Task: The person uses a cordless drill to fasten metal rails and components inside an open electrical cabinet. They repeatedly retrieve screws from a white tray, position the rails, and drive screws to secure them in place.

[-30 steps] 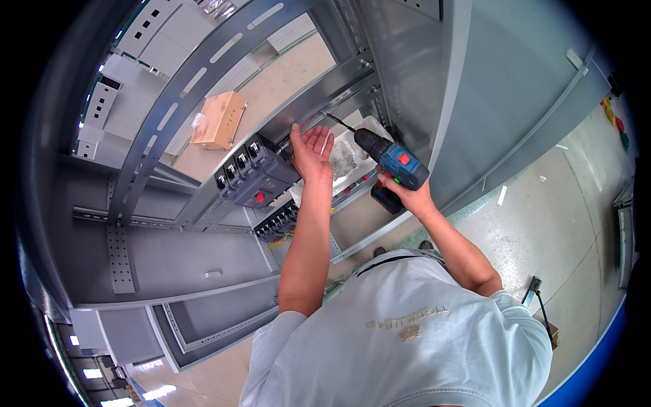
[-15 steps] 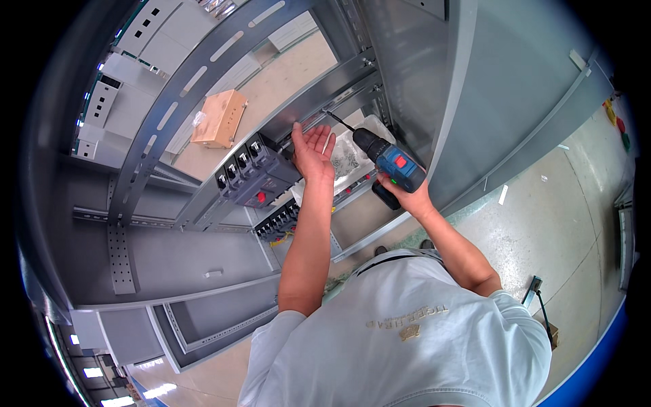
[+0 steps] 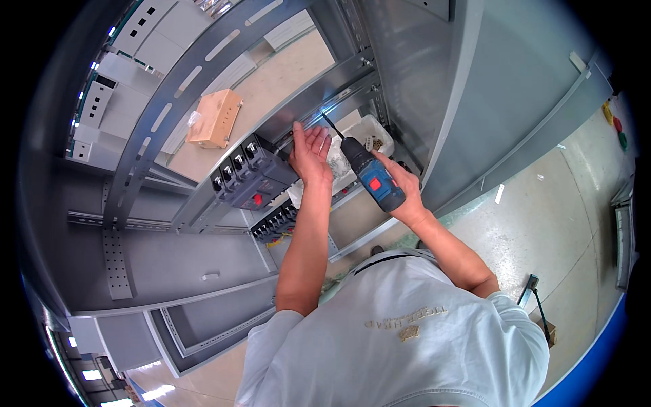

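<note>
My right hand [image 3: 407, 193] is wrapped round a blue and black cordless drill [image 3: 371, 178] with a red patch on its body. Its long thin bit [image 3: 331, 125] slants up and left, with the tip at the grey metal crossbar [image 3: 288, 110] of a cabinet frame. A bright spot of light shines on the bar around that tip. Just left of the bit, my left hand [image 3: 312, 154] is palm up with its fingers loosely spread, close below the bar. A dark grey circuit breaker [image 3: 252, 178] with a red button is mounted beside my left wrist.
A white tray [image 3: 385, 130] with small metal parts lies below the drill. A row of smaller black breakers [image 3: 277, 222] sits under the large one. Behind the slotted upright [image 3: 161, 117] rests a wooden box [image 3: 215, 119]. A grey cabinet panel [image 3: 519, 88] stands on the right.
The drill has swung down and left in my right hand, and its bit tip has shifted slightly left. Light now shows on the crossbar. My left hand has barely moved.
</note>
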Motion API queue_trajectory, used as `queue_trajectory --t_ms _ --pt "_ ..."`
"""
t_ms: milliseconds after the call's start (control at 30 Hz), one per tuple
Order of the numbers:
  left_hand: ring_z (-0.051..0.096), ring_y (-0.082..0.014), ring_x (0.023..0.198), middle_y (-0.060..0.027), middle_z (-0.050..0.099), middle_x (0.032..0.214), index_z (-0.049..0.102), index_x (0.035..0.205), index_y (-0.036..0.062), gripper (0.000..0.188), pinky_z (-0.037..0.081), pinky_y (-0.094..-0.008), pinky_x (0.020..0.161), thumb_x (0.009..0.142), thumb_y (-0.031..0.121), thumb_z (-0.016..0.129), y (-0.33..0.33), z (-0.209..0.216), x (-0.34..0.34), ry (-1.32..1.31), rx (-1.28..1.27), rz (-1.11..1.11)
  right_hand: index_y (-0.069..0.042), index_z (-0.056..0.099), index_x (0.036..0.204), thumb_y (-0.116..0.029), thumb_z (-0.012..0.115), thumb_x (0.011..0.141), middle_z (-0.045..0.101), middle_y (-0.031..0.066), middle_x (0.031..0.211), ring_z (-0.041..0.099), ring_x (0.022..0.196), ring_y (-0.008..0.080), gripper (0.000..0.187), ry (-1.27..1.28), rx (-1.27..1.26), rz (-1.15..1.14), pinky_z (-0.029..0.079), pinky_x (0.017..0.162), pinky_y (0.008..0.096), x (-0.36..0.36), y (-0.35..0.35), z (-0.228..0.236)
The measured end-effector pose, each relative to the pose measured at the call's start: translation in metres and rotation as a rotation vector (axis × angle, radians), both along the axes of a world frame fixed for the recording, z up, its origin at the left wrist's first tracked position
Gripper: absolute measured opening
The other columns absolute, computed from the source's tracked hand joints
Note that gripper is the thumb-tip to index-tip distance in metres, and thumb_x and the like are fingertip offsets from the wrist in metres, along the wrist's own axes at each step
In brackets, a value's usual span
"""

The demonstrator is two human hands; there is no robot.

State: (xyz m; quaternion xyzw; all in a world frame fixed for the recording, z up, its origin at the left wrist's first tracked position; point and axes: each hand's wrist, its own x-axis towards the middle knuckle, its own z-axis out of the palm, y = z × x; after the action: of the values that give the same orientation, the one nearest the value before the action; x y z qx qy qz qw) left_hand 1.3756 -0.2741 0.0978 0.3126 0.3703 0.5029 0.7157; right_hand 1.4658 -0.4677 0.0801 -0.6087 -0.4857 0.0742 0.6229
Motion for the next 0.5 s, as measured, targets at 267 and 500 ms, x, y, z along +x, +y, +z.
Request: queue_trajectory --t_ms 267,500 --pt "0.066 -0.0278 0.107 -0.0156 0.065 0.113 0.056 0.127 -0.0001 0.063 0.055 -0.0435 0.096 0.093 0.050 0.071 0.000 -0.001 0.000 0.001 0.000 -0.001 -0.003 0.056 0.139 -0.003 0.075 0.077 0.070 0.0196 0.108 0.070 0.093 0.0359 0.065 -0.035 0.014 -0.016 0.056 0.083 0.0376 -0.002 0.002 0.000" --pt "0.067 -0.0261 0.101 -0.0139 0.067 0.106 0.060 0.118 -0.0009 0.049 0.055 -0.0410 0.090 0.095 0.041 0.069 0.002 -0.015 -0.006 -0.030 0.057 -0.038 -0.004 0.056 0.139 -0.001 0.074 0.076 0.070 0.0190 0.109 0.070 0.092 0.0357 0.066 -0.040 0.049 -0.047 0.056 0.083 0.0374 -0.006 0.006 0.000"
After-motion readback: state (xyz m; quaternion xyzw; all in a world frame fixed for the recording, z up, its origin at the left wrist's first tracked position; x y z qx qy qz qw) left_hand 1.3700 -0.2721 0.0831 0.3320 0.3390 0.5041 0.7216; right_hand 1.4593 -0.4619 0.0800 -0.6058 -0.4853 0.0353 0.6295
